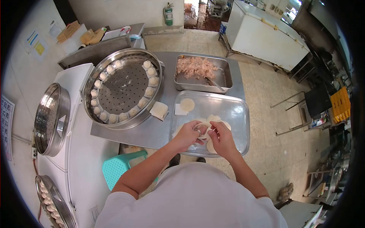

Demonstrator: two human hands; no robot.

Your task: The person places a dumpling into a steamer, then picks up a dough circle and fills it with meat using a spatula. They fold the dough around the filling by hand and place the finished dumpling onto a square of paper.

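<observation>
Over a shallow metal tray (205,106), my left hand (188,135) cups a round dough wrapper (205,124) with pinkish filling in its middle. The thumb and fingers of my right hand (222,139) pinch the wrapper's edge from the other side. Several flat dough rounds (212,146) lie on the tray beneath and around my hands. A single dough round (187,104) rests partly on a white paper square (181,110) near the tray's far left corner. Beyond it, a deep metal pan (225,76) holds minced filling (195,67) and a metal utensil (215,83).
Left of the tray, a round perforated steamer (123,89) has pleated buns (123,117) around its inside edge. A stack of paper squares (159,109) sits beside it. Another steamer (49,117) leans at far left. A turquoise stool (114,170) stands below the table edge.
</observation>
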